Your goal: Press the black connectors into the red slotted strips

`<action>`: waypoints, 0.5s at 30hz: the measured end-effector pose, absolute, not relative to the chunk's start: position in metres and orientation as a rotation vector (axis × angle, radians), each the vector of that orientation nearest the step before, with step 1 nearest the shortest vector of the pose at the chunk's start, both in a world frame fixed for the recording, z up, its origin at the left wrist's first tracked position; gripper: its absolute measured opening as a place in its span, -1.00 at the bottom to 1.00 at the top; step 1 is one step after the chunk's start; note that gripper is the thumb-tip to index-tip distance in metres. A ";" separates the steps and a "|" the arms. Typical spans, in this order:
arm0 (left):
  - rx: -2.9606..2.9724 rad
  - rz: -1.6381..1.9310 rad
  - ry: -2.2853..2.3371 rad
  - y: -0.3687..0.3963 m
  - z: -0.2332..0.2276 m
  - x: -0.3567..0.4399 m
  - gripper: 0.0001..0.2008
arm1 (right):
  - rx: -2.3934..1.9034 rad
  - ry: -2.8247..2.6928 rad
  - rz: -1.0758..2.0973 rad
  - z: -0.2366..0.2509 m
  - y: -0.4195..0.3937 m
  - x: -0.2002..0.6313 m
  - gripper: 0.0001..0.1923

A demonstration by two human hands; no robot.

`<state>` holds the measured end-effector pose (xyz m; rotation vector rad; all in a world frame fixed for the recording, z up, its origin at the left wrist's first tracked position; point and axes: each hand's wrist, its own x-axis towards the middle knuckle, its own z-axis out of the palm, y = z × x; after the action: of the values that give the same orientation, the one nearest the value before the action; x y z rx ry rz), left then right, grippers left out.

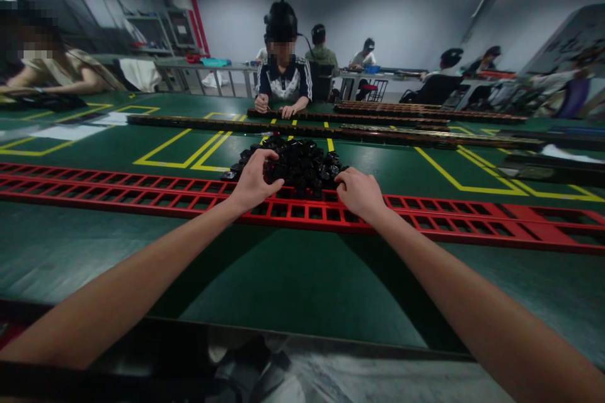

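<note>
A heap of small black parts (302,164) lies at the middle of the green table, against the far side of a long red slotted frame (142,196). At the heap's left edge is my left hand (256,177), its thumb and forefinger spread apart, with nothing plainly between them. My right hand (360,192) is at the heap's right edge, over the red frame, its fingers curled in. Whatever the right fingers may hold is hidden. The frame runs across the table in two rows of rectangular openings.
Beyond the heap, long dark strips (401,134) lie across the green table (302,283), which has yellow marking lines. A co-worker (283,79) sits opposite with both hands on a strip. Another person (70,69) is at the left. White sheets (66,131) lie at the left.
</note>
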<state>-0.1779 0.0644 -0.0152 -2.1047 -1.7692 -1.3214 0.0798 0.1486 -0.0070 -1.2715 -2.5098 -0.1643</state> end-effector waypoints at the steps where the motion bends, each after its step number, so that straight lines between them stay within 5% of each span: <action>1: -2.112 -1.303 -1.754 0.064 -0.015 -0.178 -0.57 | -1.263 -2.508 -0.173 -0.007 0.149 0.080 -0.65; 5: -2.219 -1.121 -1.700 0.063 -0.013 -0.175 -0.66 | -1.246 -2.510 -0.178 -0.008 0.149 0.079 -0.64; 15: -2.584 -0.974 -1.523 0.064 -0.016 -0.175 -0.48 | -1.271 -2.517 -0.185 -0.007 0.148 0.080 -0.64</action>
<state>-0.1750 0.0644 -0.0160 -2.5842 -1.5232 -0.9738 0.0796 0.1482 -0.0068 -1.2712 -2.5173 -0.1854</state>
